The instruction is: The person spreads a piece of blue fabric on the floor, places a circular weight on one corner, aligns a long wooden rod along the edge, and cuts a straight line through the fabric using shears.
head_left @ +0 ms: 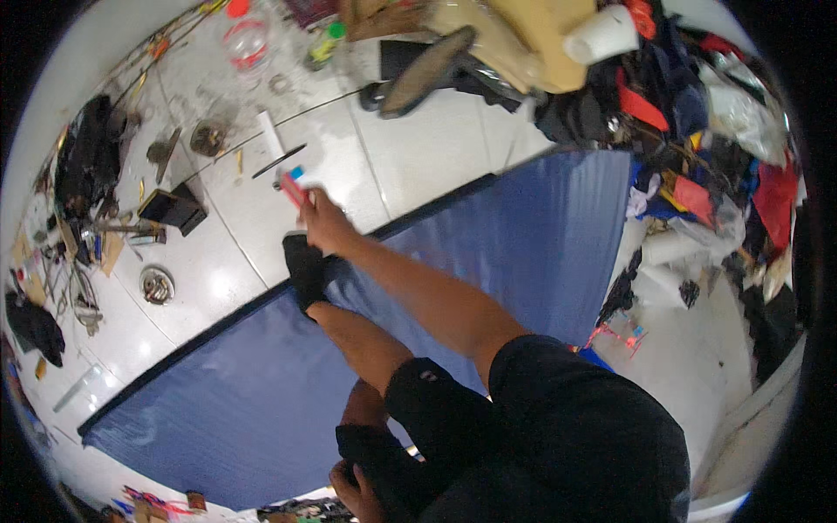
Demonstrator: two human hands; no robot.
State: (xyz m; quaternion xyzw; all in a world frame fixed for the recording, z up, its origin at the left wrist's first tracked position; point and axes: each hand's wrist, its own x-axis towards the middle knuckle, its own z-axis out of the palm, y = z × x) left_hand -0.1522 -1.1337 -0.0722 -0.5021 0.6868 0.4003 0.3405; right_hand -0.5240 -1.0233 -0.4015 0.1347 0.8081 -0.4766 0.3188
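My right hand (327, 225) is closed round a small red-handled tool (295, 187), held out over the white floor tiles beyond the blue sheet. A dark tip shows at the tool's far end, but its exact kind is unclear. Beside that end are a small blue piece (296, 172) and a thin black stick (279, 161). Low in the picture, my left hand (356, 495) curls against black cloth by my bent leg; what its fingers hold, if anything, is hidden. A foot in a black sock (305, 266) rests on the blue sheet's (235, 383) dark edge.
A round tin of small metal parts (157, 284), a black box-like block (174, 209) and a white strip (269, 133) lie on the tiles. Farther off stand a clear bottle (247, 44) and a shoe sole (427, 74). Cloth scraps and plastic bags (741, 113) heap up at right.
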